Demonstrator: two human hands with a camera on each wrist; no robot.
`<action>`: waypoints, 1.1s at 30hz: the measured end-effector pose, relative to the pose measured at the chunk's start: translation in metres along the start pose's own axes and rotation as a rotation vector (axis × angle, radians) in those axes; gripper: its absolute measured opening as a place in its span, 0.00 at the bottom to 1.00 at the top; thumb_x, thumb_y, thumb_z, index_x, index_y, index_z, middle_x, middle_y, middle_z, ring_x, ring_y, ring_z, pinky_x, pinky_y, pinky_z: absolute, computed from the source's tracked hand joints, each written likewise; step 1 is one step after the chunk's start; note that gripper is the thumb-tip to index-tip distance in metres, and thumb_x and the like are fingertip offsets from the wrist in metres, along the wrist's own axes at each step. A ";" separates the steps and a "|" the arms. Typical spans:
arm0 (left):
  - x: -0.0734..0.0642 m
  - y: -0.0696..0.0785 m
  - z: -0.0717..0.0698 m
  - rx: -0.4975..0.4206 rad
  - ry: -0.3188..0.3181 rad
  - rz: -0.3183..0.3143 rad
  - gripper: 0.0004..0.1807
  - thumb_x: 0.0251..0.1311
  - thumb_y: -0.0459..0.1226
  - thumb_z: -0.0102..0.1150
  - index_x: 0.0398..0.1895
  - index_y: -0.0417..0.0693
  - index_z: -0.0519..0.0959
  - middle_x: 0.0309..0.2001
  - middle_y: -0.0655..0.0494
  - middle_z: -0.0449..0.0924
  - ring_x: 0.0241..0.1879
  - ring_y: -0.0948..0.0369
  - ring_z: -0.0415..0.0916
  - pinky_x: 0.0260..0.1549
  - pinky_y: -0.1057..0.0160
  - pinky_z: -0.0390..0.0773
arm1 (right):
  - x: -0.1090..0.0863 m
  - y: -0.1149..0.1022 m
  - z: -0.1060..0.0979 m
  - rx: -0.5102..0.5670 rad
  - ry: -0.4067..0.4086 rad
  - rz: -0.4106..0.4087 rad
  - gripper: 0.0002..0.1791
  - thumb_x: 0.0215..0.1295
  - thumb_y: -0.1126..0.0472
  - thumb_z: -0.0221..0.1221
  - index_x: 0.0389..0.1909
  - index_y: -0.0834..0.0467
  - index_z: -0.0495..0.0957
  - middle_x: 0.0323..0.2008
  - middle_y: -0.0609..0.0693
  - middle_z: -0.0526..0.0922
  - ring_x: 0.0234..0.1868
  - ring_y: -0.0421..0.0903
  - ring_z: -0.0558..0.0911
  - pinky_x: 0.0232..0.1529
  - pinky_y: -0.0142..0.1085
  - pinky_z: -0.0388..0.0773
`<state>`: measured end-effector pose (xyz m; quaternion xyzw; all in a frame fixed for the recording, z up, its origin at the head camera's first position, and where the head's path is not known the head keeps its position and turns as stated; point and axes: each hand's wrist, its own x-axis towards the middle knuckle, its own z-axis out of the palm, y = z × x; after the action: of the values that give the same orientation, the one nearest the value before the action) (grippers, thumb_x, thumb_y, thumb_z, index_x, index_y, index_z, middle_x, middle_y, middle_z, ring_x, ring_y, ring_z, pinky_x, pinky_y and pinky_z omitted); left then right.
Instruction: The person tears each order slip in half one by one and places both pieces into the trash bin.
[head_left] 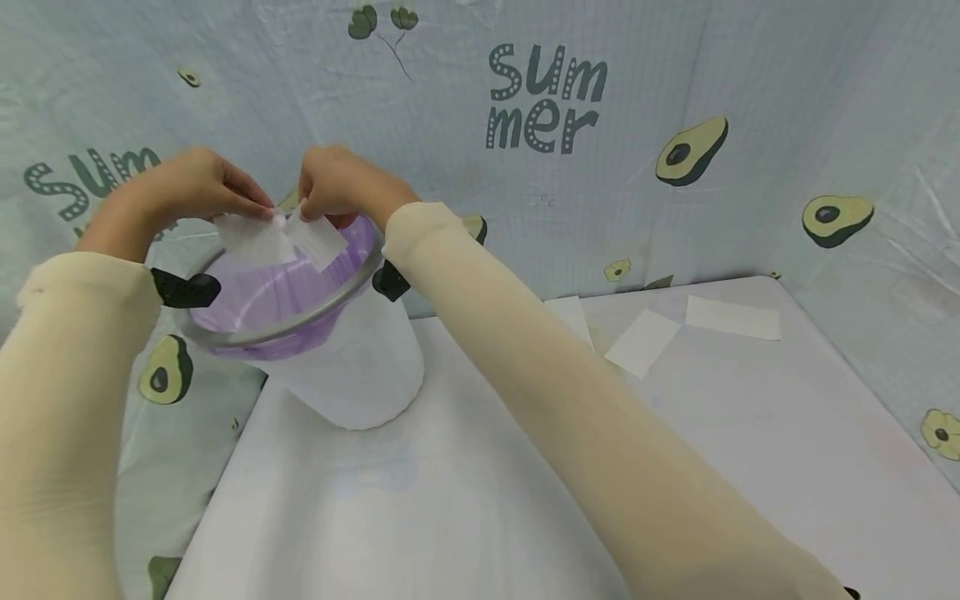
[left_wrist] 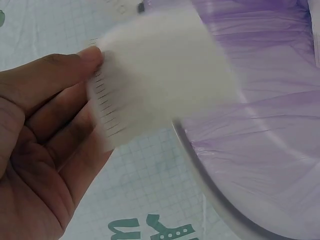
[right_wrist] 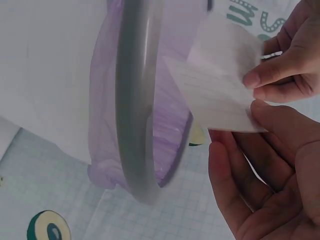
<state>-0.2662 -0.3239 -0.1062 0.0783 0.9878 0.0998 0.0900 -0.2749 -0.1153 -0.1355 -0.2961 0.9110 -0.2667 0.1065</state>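
Observation:
Over a white trash bin (head_left: pixel 367 358) with a purple plastic liner (head_left: pixel 277 296) and a grey rim ring (head_left: pixel 300 327), both hands hold pieces of white paper, close together. My left hand (head_left: pixel 197 187) pinches one piece (head_left: pixel 255 242) between thumb and fingers; short dark lines run along its edge in the left wrist view, where the paper (left_wrist: pixel 160 75) looks blurred. The right hand (head_left: pixel 348 183) pinches another piece (head_left: pixel 321 243) by its upper edge. In the right wrist view, faint lines show on the paper (right_wrist: pixel 220 100), and the two thumbs are nearly touching.
Farther right on the white table (head_left: pixel 465 500) lie a white paper strip (head_left: pixel 733 318), a second paper piece (head_left: pixel 643 342) and a third (head_left: pixel 572 317), partly behind my right sleeve (head_left: pixel 540 367). A patterned cloth (head_left: pixel 750 83) stands behind the bin and along the right side.

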 end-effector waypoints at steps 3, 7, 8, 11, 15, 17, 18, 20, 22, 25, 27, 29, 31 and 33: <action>-0.001 0.000 -0.001 -0.072 -0.032 0.002 0.25 0.70 0.42 0.63 0.59 0.28 0.78 0.48 0.42 0.86 0.39 0.56 0.86 0.37 0.59 0.86 | -0.001 0.001 0.001 0.014 -0.011 -0.011 0.10 0.73 0.57 0.61 0.47 0.54 0.88 0.39 0.47 0.88 0.35 0.40 0.85 0.38 0.28 0.82; -0.004 0.001 -0.002 -0.123 -0.054 0.014 0.22 0.73 0.39 0.58 0.57 0.25 0.77 0.42 0.46 0.88 0.36 0.62 0.86 0.36 0.62 0.86 | -0.002 0.002 0.000 0.023 -0.023 -0.037 0.11 0.73 0.56 0.61 0.48 0.54 0.88 0.40 0.47 0.88 0.39 0.40 0.87 0.40 0.29 0.82; -0.004 0.002 -0.002 -0.130 -0.056 0.017 0.22 0.74 0.39 0.58 0.57 0.25 0.78 0.42 0.46 0.88 0.36 0.62 0.86 0.36 0.62 0.86 | -0.003 0.003 -0.001 0.015 -0.024 -0.044 0.11 0.74 0.55 0.60 0.48 0.54 0.88 0.40 0.48 0.88 0.39 0.40 0.86 0.41 0.29 0.82; -0.007 0.004 -0.002 -0.127 -0.045 0.028 0.23 0.75 0.42 0.56 0.56 0.26 0.78 0.41 0.46 0.88 0.36 0.63 0.86 0.36 0.63 0.86 | -0.005 0.004 -0.004 -0.011 -0.020 -0.070 0.11 0.74 0.56 0.59 0.48 0.54 0.87 0.42 0.47 0.88 0.40 0.40 0.86 0.42 0.30 0.82; -0.012 0.011 0.001 -0.109 -0.013 0.067 0.26 0.75 0.47 0.55 0.56 0.29 0.79 0.43 0.45 0.88 0.36 0.64 0.86 0.36 0.65 0.85 | -0.010 0.006 -0.011 -0.043 -0.012 -0.120 0.11 0.74 0.56 0.58 0.44 0.54 0.87 0.40 0.47 0.87 0.40 0.41 0.86 0.42 0.29 0.82; -0.014 0.015 0.005 -0.110 0.004 0.089 0.27 0.74 0.48 0.56 0.56 0.30 0.79 0.43 0.45 0.88 0.35 0.65 0.86 0.35 0.66 0.85 | -0.013 0.008 -0.013 -0.056 -0.001 -0.151 0.10 0.74 0.57 0.58 0.42 0.54 0.87 0.38 0.47 0.87 0.40 0.41 0.86 0.42 0.29 0.81; -0.015 0.018 0.007 -0.115 0.012 0.100 0.26 0.74 0.48 0.56 0.56 0.30 0.79 0.43 0.45 0.88 0.35 0.65 0.86 0.35 0.66 0.85 | -0.015 0.008 -0.014 -0.062 0.005 -0.168 0.10 0.74 0.57 0.58 0.41 0.55 0.87 0.37 0.47 0.87 0.40 0.41 0.86 0.42 0.29 0.81; -0.016 0.023 0.012 -0.126 0.024 0.118 0.26 0.74 0.47 0.57 0.56 0.30 0.79 0.43 0.45 0.88 0.34 0.64 0.86 0.34 0.66 0.85 | -0.019 0.009 -0.016 -0.084 0.017 -0.206 0.09 0.73 0.57 0.59 0.41 0.54 0.87 0.36 0.46 0.87 0.38 0.40 0.85 0.41 0.29 0.80; -0.019 0.028 0.017 -0.113 0.037 0.138 0.24 0.74 0.45 0.57 0.57 0.30 0.79 0.44 0.43 0.87 0.34 0.63 0.86 0.33 0.66 0.85 | -0.023 0.010 -0.016 -0.115 0.019 -0.237 0.10 0.73 0.58 0.59 0.44 0.54 0.88 0.35 0.46 0.86 0.35 0.39 0.84 0.40 0.29 0.79; -0.023 0.034 0.025 -0.074 0.051 0.166 0.22 0.74 0.42 0.56 0.59 0.32 0.78 0.47 0.38 0.86 0.37 0.58 0.86 0.33 0.65 0.85 | -0.031 0.013 -0.017 -0.204 0.020 -0.301 0.12 0.73 0.59 0.59 0.49 0.53 0.88 0.36 0.46 0.86 0.33 0.37 0.81 0.39 0.29 0.78; -0.027 0.037 0.029 -0.042 0.064 0.179 0.21 0.75 0.41 0.56 0.60 0.34 0.78 0.50 0.37 0.84 0.39 0.55 0.86 0.34 0.63 0.85 | -0.038 0.017 -0.018 -0.246 0.023 -0.333 0.13 0.73 0.60 0.59 0.51 0.54 0.88 0.38 0.47 0.87 0.35 0.38 0.81 0.42 0.29 0.78; -0.032 0.041 0.033 -0.025 0.078 0.190 0.20 0.74 0.42 0.56 0.61 0.38 0.79 0.52 0.36 0.83 0.41 0.52 0.86 0.36 0.61 0.85 | -0.046 0.023 -0.020 -0.262 0.030 -0.348 0.13 0.73 0.61 0.59 0.51 0.56 0.88 0.42 0.48 0.88 0.40 0.39 0.82 0.45 0.29 0.77; -0.037 0.046 0.035 -0.015 0.094 0.197 0.20 0.74 0.44 0.56 0.61 0.41 0.79 0.54 0.37 0.82 0.41 0.50 0.86 0.38 0.56 0.85 | -0.053 0.031 -0.022 -0.262 0.038 -0.357 0.12 0.72 0.61 0.59 0.51 0.57 0.87 0.46 0.48 0.88 0.45 0.39 0.82 0.49 0.28 0.76; -0.043 0.052 0.038 -0.020 0.116 0.211 0.20 0.75 0.44 0.55 0.62 0.43 0.79 0.56 0.38 0.82 0.43 0.49 0.85 0.42 0.51 0.85 | -0.060 0.041 -0.023 -0.243 0.049 -0.369 0.12 0.73 0.61 0.59 0.51 0.57 0.87 0.48 0.48 0.88 0.49 0.39 0.82 0.52 0.28 0.76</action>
<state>-0.2104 -0.2743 -0.1249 0.1748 0.9766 0.1229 0.0225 -0.2547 -0.0413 -0.1364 -0.4618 0.8691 -0.1769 -0.0029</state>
